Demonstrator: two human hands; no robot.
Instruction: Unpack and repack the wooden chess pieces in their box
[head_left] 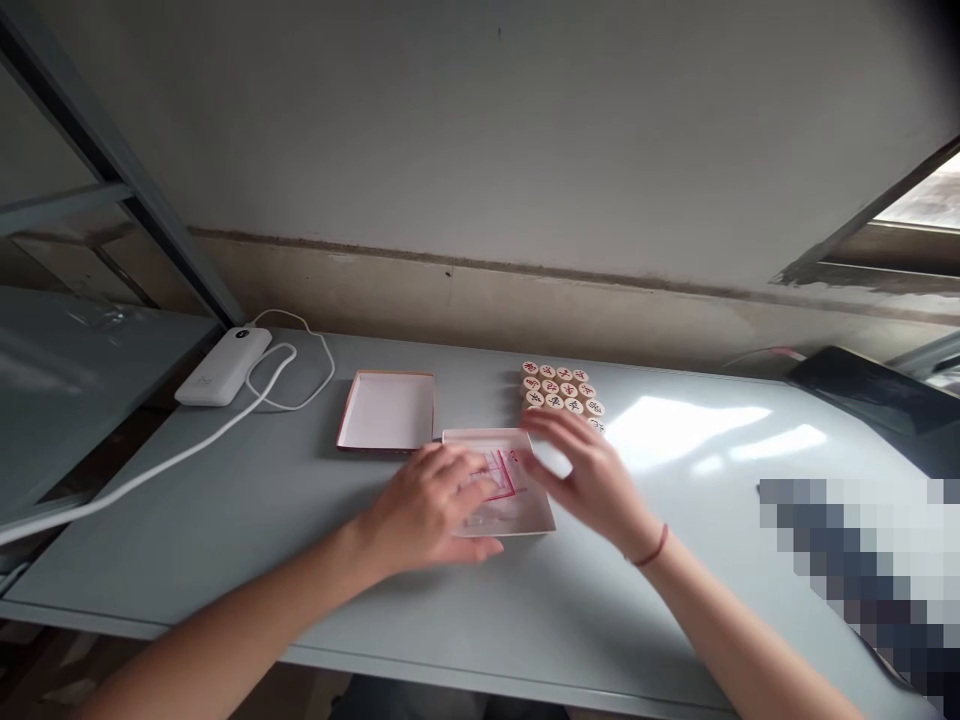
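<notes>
A shallow white box (536, 517) lies open on the desk, with a folded clear plastic sheet (495, 520) printed with red lines inside. My left hand (431, 505) reaches over the box's left side, fingers spread above or on the sheet; exact contact is hidden. At the box's right edge is my right hand (589, 475), its fingers and thumb apart and slightly blurred. I see nothing held in either hand. Just behind the right fingers, Chinese chess pieces (561, 388) with red and black characters stand in tight rows; the nearest row is partly covered.
The box lid (388, 412), white inside, lies left of the box. A white power bank (225, 367) with a looping white cable (187, 455) sits at the back left. A dark object (855, 385) occupies the right end. A wall borders the desk behind.
</notes>
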